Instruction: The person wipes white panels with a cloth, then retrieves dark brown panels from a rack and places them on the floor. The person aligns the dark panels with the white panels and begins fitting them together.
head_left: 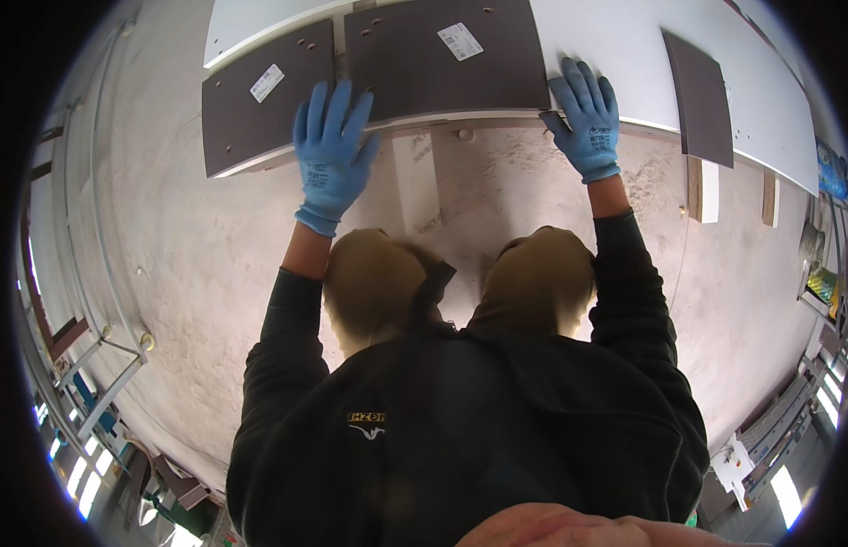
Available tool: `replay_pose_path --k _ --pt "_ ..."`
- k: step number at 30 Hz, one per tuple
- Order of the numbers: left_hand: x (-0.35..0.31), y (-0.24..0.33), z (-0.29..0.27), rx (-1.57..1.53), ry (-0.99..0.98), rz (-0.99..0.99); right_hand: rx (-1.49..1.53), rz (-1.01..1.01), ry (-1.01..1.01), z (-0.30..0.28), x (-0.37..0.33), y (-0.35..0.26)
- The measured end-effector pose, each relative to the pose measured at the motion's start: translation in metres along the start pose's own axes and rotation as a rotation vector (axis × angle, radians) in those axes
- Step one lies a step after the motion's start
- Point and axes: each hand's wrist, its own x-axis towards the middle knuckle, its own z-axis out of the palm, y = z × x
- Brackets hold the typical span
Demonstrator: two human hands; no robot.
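Note:
Blue work gloves cover both my hands. Fingers spread, my left hand (333, 155) reaches over the near edge of a smaller dark brown panel (283, 109), beside the gap to a larger dark brown panel (424, 77). My right hand (588, 128) lies at the right near corner of that larger panel. Its fingers stretch forward over a white panel (625, 55), and its thumb points toward the corner. Both brown panels lie flat, with several small drilled holes and a white label on each. Whether the fingertips press on the boards cannot be made out.
Farther right, a narrow dark panel (702, 100) lies across the white one, with a short white-faced piece (705, 191) below it. Wheeled metal frames (114, 365) stand at left. My knees are close to the panels' near edge.

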Motion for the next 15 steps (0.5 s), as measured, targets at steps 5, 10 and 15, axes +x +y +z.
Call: replay_pose_path --k 5,10,15 --pt "0.032 0.031 0.010 0.017 -0.105 0.133 0.001 0.001 -0.008 -0.001 0.001 0.000" --pt "0.064 0.062 0.034 0.034 -0.182 0.248 0.006 0.014 -0.010 0.000 -0.001 -0.001" --pt "0.070 0.069 0.083 0.091 -0.173 0.352 -0.027 -0.046 0.037 0.013 -0.004 0.005"
